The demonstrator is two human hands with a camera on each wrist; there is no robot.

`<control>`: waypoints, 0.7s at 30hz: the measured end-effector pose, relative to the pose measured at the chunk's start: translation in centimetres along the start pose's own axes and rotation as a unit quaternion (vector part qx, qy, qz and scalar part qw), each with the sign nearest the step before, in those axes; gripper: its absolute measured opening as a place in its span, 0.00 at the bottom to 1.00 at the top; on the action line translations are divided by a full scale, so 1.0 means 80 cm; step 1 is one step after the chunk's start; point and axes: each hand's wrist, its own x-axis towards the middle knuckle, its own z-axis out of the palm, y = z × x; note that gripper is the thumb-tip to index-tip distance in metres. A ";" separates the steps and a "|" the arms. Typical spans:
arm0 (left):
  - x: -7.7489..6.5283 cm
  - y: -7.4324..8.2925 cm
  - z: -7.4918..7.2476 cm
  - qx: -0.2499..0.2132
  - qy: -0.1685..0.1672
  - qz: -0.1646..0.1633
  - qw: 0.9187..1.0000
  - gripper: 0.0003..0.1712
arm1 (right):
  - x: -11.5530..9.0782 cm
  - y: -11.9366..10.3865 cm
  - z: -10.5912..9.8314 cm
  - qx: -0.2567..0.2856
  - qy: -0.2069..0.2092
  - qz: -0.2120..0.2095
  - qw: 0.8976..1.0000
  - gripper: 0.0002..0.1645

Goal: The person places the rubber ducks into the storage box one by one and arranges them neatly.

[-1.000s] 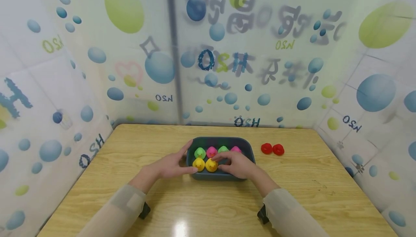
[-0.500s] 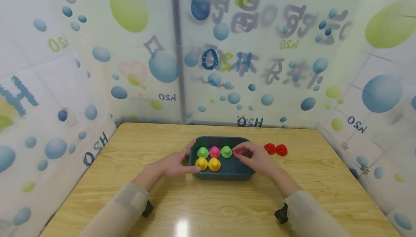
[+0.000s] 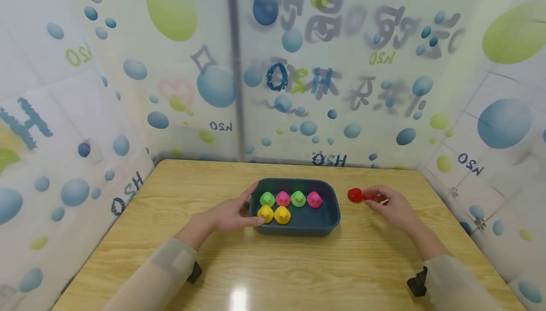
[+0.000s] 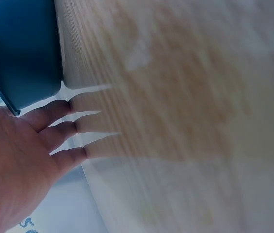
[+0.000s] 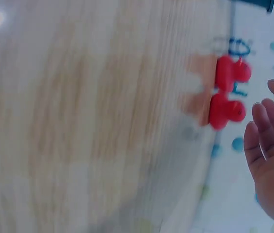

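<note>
A dark blue basin (image 3: 298, 231) stands mid-table with rubber ducks inside. Its back row alternates green (image 3: 298, 199) and pink ducks (image 3: 314, 200); two yellow ducks (image 3: 282, 215) sit front left. My left hand (image 3: 225, 214) rests against the basin's left end, thumb at the front rim, fingers extended along the outside. To the right of the basin, two red ducks (image 5: 225, 110) stand side by side on the table. My right hand (image 3: 395, 208) is at the right-hand red duck, overlapping it in the head view; the right wrist view shows a gap between fingertips and ducks.
The wooden table (image 3: 273, 268) ends at a back wall (image 3: 281, 135) covered in bubble-print sheeting, with similar walls left and right. Inside the basin, bare floor shows at the front right.
My right hand has left the basin, where it was at the right-hand pink duck, and moved right to the red ducks. The left hand stays at the basin's left end.
</note>
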 end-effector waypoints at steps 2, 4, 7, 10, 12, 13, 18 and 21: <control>0.000 0.000 0.000 0.000 0.000 0.001 1.000 0.64 | 0.001 0.015 -0.009 -0.011 -0.003 0.017 1.000 0.20; 0.000 -0.001 0.000 0.000 0.000 0.003 1.000 0.65 | 0.003 0.026 -0.015 -0.011 -0.015 0.037 0.999 0.24; 0.001 -0.001 0.001 0.001 0.000 0.002 1.000 0.65 | 0.007 0.038 -0.020 -0.006 -0.036 0.058 0.998 0.28; 0.003 -0.001 0.003 0.002 0.000 0.000 1.000 0.65 | 0.011 0.044 -0.022 -0.006 -0.060 0.072 0.996 0.31; 0.004 0.000 0.004 0.001 -0.001 -0.002 1.000 0.65 | 0.013 0.047 -0.021 -0.012 -0.071 0.079 0.994 0.31; 0.004 0.000 0.004 0.001 -0.001 -0.001 1.000 0.65 | 0.014 0.049 -0.020 -0.017 -0.076 0.081 0.994 0.31; 0.004 0.000 0.002 0.003 0.001 0.000 1.000 0.65 | 0.019 0.051 -0.018 -0.027 -0.089 0.097 0.991 0.30; 0.002 0.000 0.001 0.007 -0.001 0.000 1.000 0.65 | 0.019 0.050 -0.018 -0.027 -0.093 0.099 0.990 0.29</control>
